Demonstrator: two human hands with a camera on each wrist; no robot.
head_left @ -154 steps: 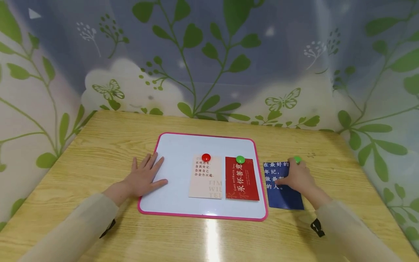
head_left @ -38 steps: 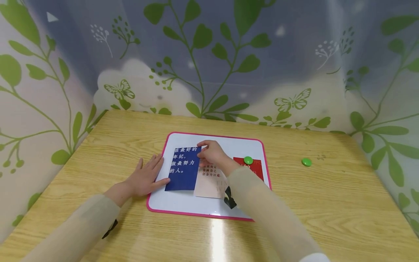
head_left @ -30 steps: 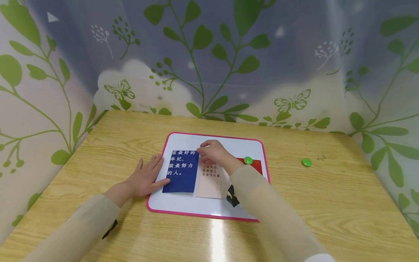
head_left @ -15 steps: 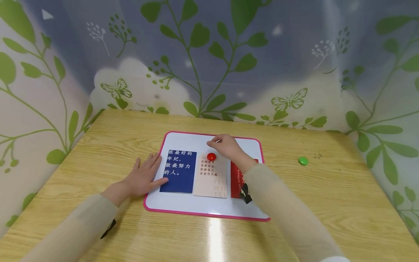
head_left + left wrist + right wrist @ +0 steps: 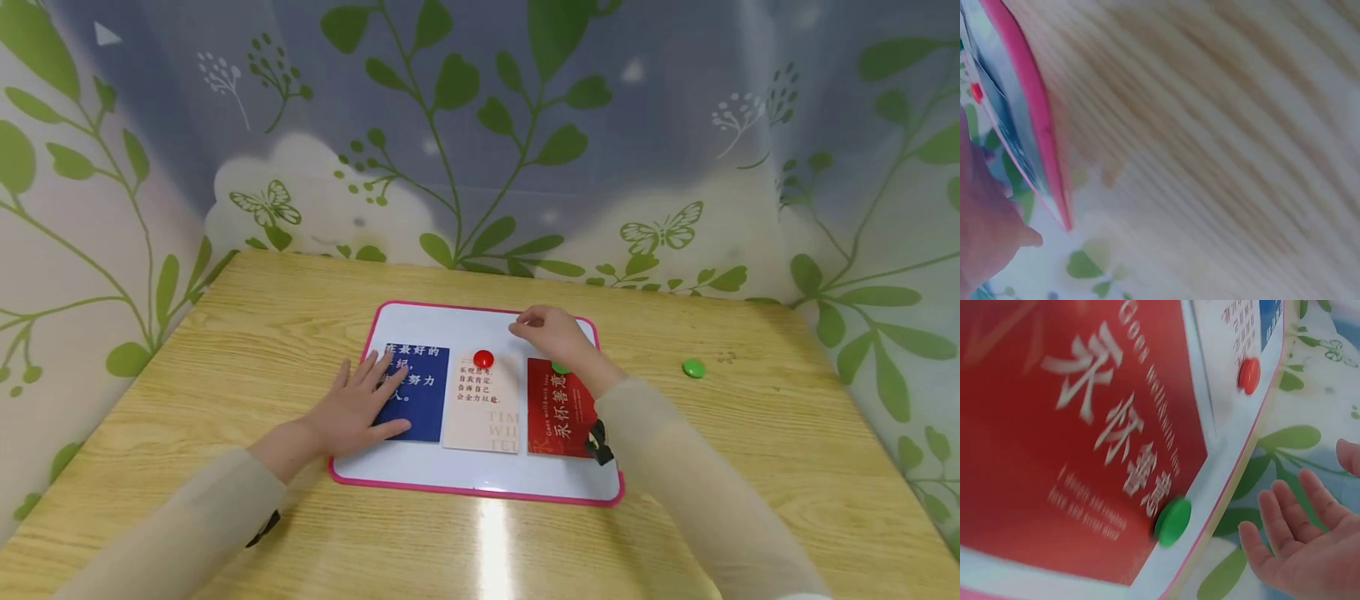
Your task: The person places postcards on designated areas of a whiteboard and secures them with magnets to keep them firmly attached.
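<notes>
A whiteboard (image 5: 465, 321) with a pink rim lies on the table. On it, left to right, are a blue card (image 5: 422, 421), a cream card (image 5: 480, 425) and a red card (image 5: 551, 417). My left hand (image 5: 356, 408) rests with spread fingers on the blue card's left part. My right hand (image 5: 558, 337) hovers above the board's upper right, fingers loosely bent and holding nothing. A red magnet (image 5: 483, 359) sits on the cream card's top. The red card's green magnet (image 5: 1174, 521) is partly hidden by my right hand in the head view.
Another green magnet (image 5: 693, 368) lies on the wooden table (image 5: 750, 433), right of the board. Behind the table stands a backdrop (image 5: 480, 167) printed with leaves and butterflies.
My right hand carried the blue card from the table's right to the board's left end and let go. It has since moved rightward. My left hand shifted onto the blue card.
</notes>
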